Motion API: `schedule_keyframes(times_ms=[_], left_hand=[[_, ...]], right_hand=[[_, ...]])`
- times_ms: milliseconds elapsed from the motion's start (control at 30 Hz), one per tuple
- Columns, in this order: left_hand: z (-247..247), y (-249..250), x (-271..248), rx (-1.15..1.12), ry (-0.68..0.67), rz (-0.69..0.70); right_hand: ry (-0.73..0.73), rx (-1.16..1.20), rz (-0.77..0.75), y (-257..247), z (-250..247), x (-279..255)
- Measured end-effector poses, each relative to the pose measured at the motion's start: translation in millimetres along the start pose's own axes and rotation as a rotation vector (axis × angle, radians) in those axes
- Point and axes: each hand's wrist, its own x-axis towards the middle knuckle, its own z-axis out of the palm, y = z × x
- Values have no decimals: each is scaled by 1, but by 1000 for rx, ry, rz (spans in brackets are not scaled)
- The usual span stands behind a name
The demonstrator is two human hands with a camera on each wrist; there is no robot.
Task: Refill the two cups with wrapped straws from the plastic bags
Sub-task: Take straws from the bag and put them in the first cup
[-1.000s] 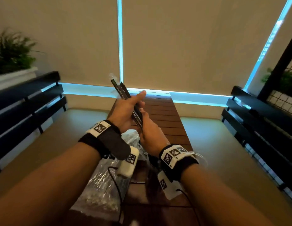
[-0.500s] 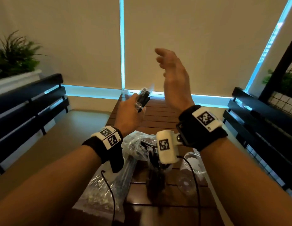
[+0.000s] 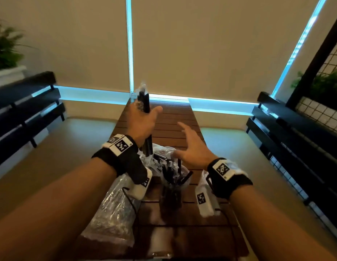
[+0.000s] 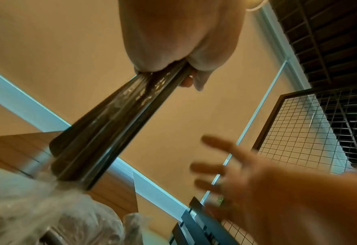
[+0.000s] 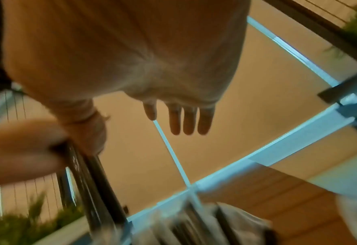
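Observation:
My left hand (image 3: 144,119) grips a bundle of black wrapped straws (image 3: 145,102) upright above the wooden table (image 3: 175,117). The left wrist view shows the bundle (image 4: 110,124) running down from the fist towards a plastic bag (image 4: 47,207). My right hand (image 3: 190,142) hovers to the right of the bundle, fingers spread and holding nothing; its straight fingers (image 5: 184,121) show in the right wrist view. Below the hands stands a clear cup (image 3: 174,180) with black straws in it. A crumpled bag (image 3: 162,153) lies behind the cup. A long bag of pale straws (image 3: 113,210) lies at the left.
Something clear (image 3: 202,176) shows beside my right wrist camera, mostly hidden. Dark slatted benches run along the left (image 3: 26,110) and right (image 3: 295,132) of the table. Plants stand at the far left (image 3: 5,48) and right (image 3: 325,83). Blinds close off the back.
A second ago both hands held the bundle. The right hand let go, rose high, and has now come down beside it. The left hand has turned the bundle upright.

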Motion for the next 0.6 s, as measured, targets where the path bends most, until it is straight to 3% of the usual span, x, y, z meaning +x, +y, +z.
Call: schedule_keyframes(times_ms=[67, 167, 367, 600], left_hand=[[8, -9, -4, -90, -31, -77], [22, -21, -12, -128, -38, -133], [46, -29, -22, -269, -78, -169], [51, -78, -42, -199, -293, -249]], right_hand=[[-158, -99, 61, 20, 20, -11], [-212, -113, 141, 36, 47, -22], [87, 55, 198, 52, 88, -15], [165, 150, 160, 65, 92, -15]])
